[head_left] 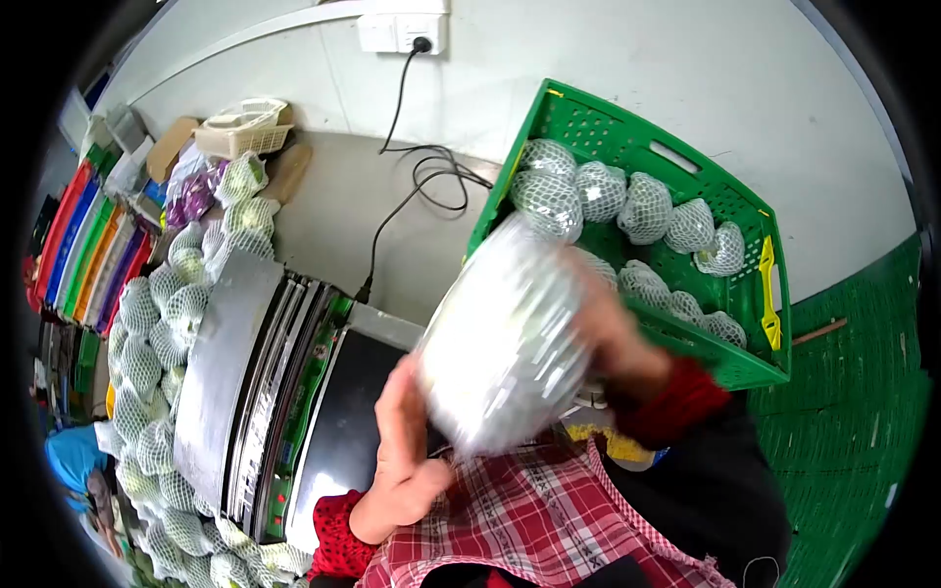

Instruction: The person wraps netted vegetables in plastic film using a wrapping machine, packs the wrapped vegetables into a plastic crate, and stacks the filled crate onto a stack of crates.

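A large, motion-blurred white bundle (510, 338) hangs in front of my apron; it looks like net-sleeved produce in shiny clear wrap, but its kind is smeared out. My right hand (619, 338), blurred too, grips its right side. At the bundle's left edge is my left hand (400, 451), fingers stretched upward and thumb apart; whether it touches the bundle I cannot tell. Behind the bundle, a green crate (676, 157) holds several net-sleeved, film-wrapped pieces (549, 206). Left of my left hand stands a wrapping machine-like unit with a black flat top (358, 412).
Net-sleeved produce (157, 363) is piled along the left side. A black cable (431, 162) runs from the wall socket (402, 34) across the grey surface. Cream baskets (245, 127) sit at the back left. Green slatted flooring (853, 421) lies to the right.
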`<state>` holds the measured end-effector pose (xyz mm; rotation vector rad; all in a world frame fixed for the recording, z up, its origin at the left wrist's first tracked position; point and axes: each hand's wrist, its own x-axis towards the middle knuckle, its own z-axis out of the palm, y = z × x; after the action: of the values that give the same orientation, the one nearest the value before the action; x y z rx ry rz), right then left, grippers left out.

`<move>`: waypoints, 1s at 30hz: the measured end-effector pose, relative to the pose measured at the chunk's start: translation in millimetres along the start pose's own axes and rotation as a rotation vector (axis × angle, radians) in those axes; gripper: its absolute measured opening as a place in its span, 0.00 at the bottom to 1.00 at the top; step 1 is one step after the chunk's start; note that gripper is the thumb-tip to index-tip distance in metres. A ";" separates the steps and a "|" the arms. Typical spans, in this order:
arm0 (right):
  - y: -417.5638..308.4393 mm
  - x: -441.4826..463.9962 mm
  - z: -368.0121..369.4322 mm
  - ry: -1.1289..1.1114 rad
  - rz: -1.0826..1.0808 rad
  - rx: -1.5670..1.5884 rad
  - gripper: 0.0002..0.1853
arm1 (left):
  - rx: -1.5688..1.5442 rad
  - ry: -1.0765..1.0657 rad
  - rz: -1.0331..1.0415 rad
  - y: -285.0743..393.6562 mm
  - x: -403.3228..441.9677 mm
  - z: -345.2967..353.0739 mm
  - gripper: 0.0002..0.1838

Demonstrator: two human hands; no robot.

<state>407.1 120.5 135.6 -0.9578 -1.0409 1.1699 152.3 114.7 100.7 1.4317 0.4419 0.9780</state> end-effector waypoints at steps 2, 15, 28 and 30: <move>-35.2 25.8 -68.2 0.218 -0.022 0.065 0.31 | 0.317 -0.168 0.027 -2.4 17.7 -11.7 0.39; 56.2 87.8 -245.8 0.494 0.705 -0.233 0.43 | 0.231 0.093 -0.622 -55.3 -18.8 -40.2 0.13; 68.3 134.8 -284.4 0.447 0.608 -0.101 0.25 | 0.550 0.089 -0.426 -36.3 4.2 -77.0 0.12; 76.9 129.3 -287.2 0.445 0.622 -0.056 0.26 | 0.822 0.040 -0.012 -33.9 60.5 -84.2 0.13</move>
<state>676.8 245.7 6.3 -1.5686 -0.4209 1.3358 131.1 218.3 73.9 2.1326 0.9511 0.8460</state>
